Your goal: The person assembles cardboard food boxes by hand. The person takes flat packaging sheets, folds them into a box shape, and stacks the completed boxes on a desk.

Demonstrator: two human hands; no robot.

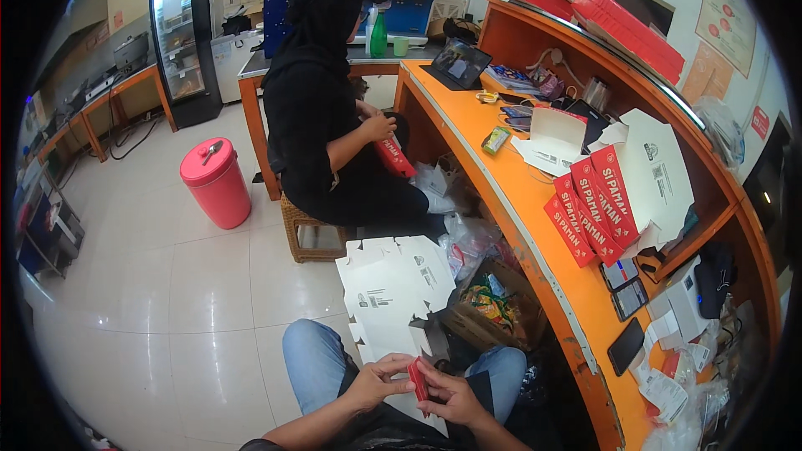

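Observation:
Across my lap lies a flat, unfolded cardboard box (391,288), its white inner side up, with cut flaps along its edges. At its near end a red flap (418,379) stands up, folded, between my two hands. My left hand (380,383) pinches this flap from the left. Opposite it, my right hand (454,399) closes on the flap's right side, thumb and fingers on the red face. The flap's lower part is hidden behind my fingers.
A person in black (313,108) sits ahead on a wicker stool (299,235), holding a red box (393,158). To the right, an orange counter (501,188) bears folded red boxes (595,205), a tablet and a phone. A carton of packets (493,305) stands below; a pink bin (215,184) stands left.

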